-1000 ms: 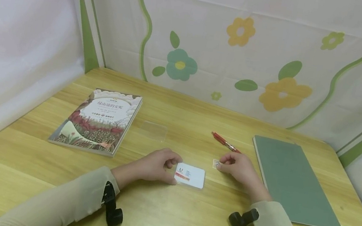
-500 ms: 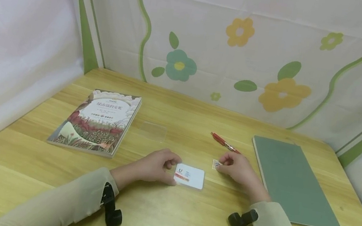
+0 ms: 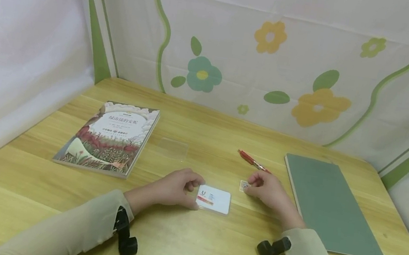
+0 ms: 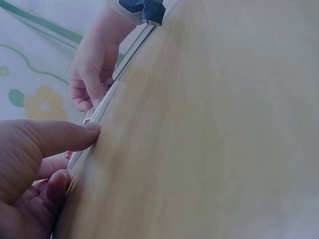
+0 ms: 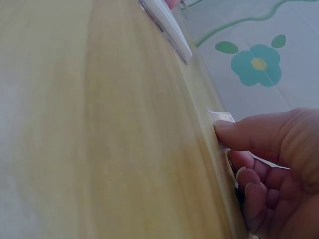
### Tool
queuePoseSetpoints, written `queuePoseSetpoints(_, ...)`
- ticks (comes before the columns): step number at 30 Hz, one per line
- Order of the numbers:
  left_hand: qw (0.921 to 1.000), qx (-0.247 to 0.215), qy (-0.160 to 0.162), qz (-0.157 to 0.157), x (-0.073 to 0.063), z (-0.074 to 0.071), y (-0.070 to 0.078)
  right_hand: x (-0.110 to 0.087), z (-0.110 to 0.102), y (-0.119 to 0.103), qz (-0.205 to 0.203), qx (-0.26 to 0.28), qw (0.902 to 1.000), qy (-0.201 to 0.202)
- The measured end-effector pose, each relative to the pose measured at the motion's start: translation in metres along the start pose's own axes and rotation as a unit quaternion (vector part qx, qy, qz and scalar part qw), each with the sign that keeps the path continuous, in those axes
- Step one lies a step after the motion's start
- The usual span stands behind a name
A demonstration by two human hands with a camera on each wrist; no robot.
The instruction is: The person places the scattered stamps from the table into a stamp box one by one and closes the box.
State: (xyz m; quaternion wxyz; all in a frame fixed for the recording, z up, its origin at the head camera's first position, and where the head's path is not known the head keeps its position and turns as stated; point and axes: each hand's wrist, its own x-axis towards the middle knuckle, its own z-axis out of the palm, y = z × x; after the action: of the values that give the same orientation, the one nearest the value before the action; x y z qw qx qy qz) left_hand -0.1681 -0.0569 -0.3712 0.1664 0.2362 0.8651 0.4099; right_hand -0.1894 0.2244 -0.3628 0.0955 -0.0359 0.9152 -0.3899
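Observation:
A white card (image 3: pixel 214 199) with a dark U-shaped logo and a red strip lies on the table in front of me, apparently in a clear holder. My left hand (image 3: pixel 175 188) grips it by the left end, thumb at the near corner and index finger at the far one. Just right of it, my right hand (image 3: pixel 268 191) pinches a small square picture piece (image 3: pixel 243 186) with a white border between thumb and index finger. Part of that piece is hidden under the fingertips. In the right wrist view, the thumb (image 5: pixel 232 130) presses on the piece's pale edge.
A clear plastic sheet (image 3: pixel 172 148) lies beyond my left hand, beside an illustrated book (image 3: pixel 111 138). A red pen (image 3: pixel 253 160) is just past my right hand. A green flat book (image 3: pixel 329 203) lies right. A flowered cloth (image 3: pixel 233 39) hangs behind the table.

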Motion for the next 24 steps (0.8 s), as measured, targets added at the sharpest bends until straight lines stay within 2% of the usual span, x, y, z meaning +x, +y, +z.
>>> queuePoseSetpoints(9,1.0000,0.005,0.001,0.008,0.0004,0.0004,-0.0015,0.0011,-0.0021,0.0056,0.000,0.004,1.0000,0.004)
queuePoseSetpoints(24,0.9999,0.007,0.000,0.009,0.0014,0.0005,-0.0024,-0.0029,-0.0092,0.0065,0.035,0.116,0.9924,-0.022)
